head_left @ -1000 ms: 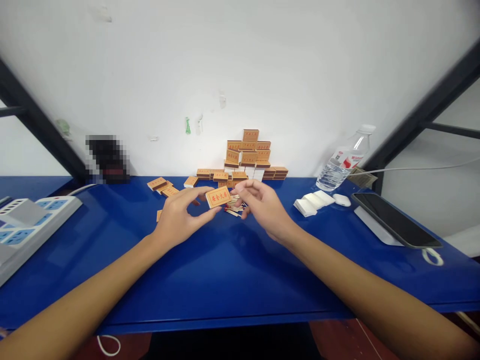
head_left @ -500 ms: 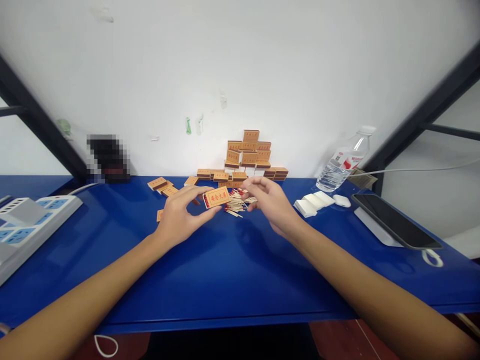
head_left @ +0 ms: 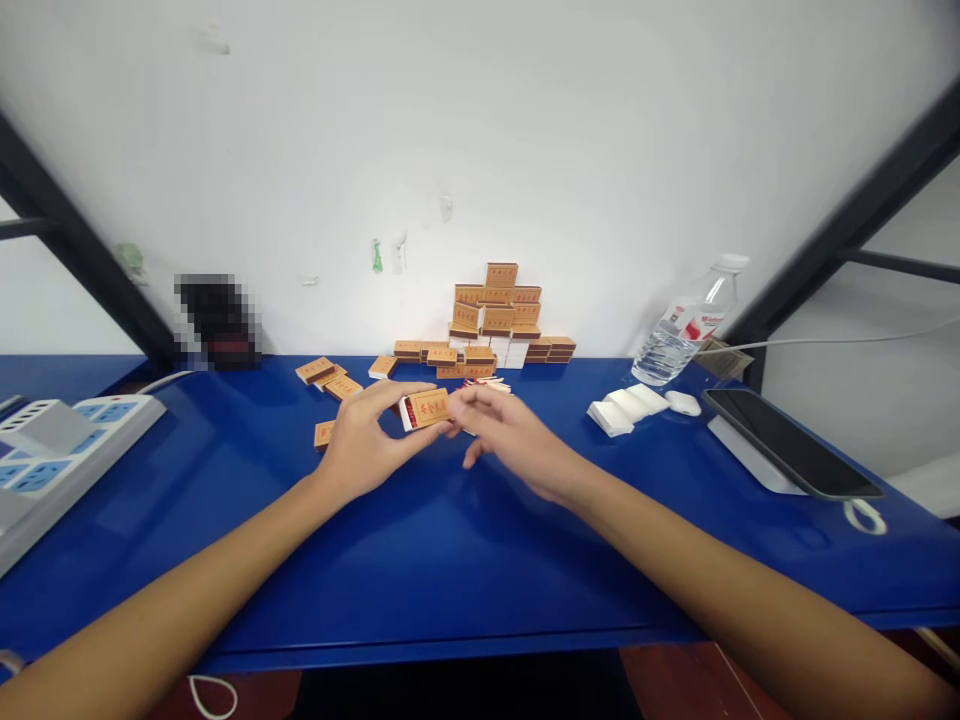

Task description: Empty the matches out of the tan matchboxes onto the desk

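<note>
My left hand (head_left: 367,440) grips an orange matchbox (head_left: 426,408) between thumb and fingers, just above the blue table (head_left: 450,540). The box's tray sticks out a little at its left end, showing red match heads. My right hand (head_left: 506,435) touches the right end of the same matchbox with its fingertips pinched together; whether it holds matches is hidden. A small heap of loose matches (head_left: 486,384) lies just behind the hands.
A stack of matchboxes (head_left: 495,325) stands against the wall, with loose boxes (head_left: 326,375) to the left. White trays (head_left: 626,405), a water bottle (head_left: 686,325), a phone (head_left: 795,440) at right. A power strip (head_left: 45,450) at left.
My right hand moved left from the match heap to the right end of the matchbox. The left hand tilted the box and drew it slightly nearer.
</note>
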Available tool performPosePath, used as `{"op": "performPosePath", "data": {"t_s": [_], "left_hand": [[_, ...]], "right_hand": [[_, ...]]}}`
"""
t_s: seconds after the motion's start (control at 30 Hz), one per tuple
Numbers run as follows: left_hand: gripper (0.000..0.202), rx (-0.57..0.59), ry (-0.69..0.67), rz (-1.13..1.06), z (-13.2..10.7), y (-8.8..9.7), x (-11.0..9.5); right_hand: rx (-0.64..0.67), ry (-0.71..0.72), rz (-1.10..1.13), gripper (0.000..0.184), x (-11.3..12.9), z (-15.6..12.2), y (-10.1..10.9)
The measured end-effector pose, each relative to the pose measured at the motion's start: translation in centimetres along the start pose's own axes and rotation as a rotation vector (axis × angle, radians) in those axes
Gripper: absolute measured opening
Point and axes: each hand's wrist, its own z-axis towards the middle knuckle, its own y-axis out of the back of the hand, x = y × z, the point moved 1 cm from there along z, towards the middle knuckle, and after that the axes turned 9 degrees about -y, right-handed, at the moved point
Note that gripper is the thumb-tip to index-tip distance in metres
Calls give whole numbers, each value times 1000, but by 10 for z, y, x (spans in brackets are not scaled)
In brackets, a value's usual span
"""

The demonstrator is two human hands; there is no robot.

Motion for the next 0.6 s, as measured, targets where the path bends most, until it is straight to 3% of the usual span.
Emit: {"op": "performPosePath", "data": {"t_s": [0.07, 0.23, 0.4, 0.6], "left_hand": [[30, 3, 44, -43, 0, 0, -1], [36, 29, 120, -87, 0, -2, -2], [37, 75, 142, -156, -3, -6, 0], [40, 51, 125, -85, -2, -3, 5]], "right_hand": [[95, -21, 18, 44, -1, -4, -6], [-23, -18, 0, 39, -1, -4, -4], [37, -20, 4, 41, -3, -1, -3], [-142, 40, -50, 37, -3, 5, 9]]}}
